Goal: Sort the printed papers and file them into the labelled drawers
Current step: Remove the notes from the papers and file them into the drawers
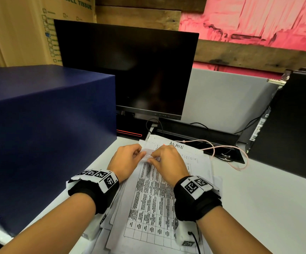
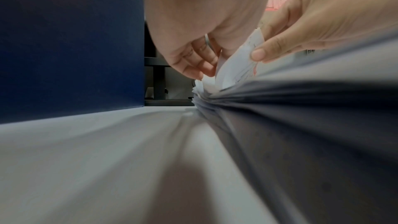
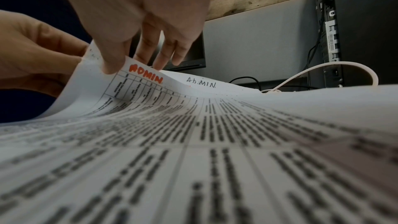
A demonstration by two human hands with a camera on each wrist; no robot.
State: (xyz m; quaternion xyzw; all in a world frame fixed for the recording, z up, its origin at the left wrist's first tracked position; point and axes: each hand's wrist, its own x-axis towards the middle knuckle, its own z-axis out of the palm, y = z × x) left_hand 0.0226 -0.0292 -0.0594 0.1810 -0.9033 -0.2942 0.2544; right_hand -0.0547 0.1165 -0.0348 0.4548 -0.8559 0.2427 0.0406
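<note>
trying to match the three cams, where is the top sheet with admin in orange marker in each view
Head: top sheet lies centre-bottom, far edge pinched by both hands.
Left wrist: only its lifted corner shows, centre.
Right wrist: it fills the lower frame, orange word upper left.
Shared landmark: the blue box.

The left hand (image 2: pixel 200 28) and right hand (image 2: pixel 312 23) pinch the lifted top sheet (image 2: pixel 234 67) of the paper stack (image 2: pixel 280 101).

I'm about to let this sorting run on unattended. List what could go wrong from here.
1. Both the left hand and right hand pinch the top sheet at one lifted corner; it may crease or tear.
2. The stack lies fanned and uneven, so extra sheets could lift too.
3. The pink cable loops beside the stack and could snag.
</note>
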